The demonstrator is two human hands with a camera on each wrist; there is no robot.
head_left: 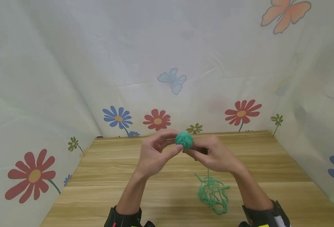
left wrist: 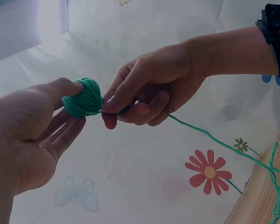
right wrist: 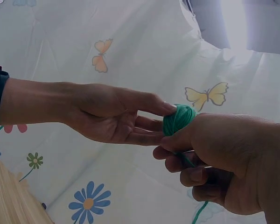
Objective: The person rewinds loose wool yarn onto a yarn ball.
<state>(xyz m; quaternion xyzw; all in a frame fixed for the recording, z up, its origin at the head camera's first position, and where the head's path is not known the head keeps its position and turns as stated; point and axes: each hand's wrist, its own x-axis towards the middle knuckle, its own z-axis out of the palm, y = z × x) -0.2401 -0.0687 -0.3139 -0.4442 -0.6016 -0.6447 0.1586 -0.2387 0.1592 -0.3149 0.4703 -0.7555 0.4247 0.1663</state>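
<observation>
A small ball of green yarn (head_left: 184,140) is held up above the table, pinched between the thumb and fingers of my left hand (head_left: 155,154). Close against its right side, my right hand (head_left: 215,154) pinches the yarn strand between thumb and forefinger, the other fingers curled. In the left wrist view the strand (left wrist: 210,135) leaves the right hand's lower fingers and runs down to the loose yarn. That loose tangle of green yarn (head_left: 213,194) lies on the table below the right hand. In the right wrist view the right thumb partly covers the ball (right wrist: 178,120).
The wood-grain table (head_left: 98,189) stretches under both hands. Pale fabric walls (head_left: 127,63) printed with flowers and butterflies stand at its back and both sides. Black bands sit on both wrists.
</observation>
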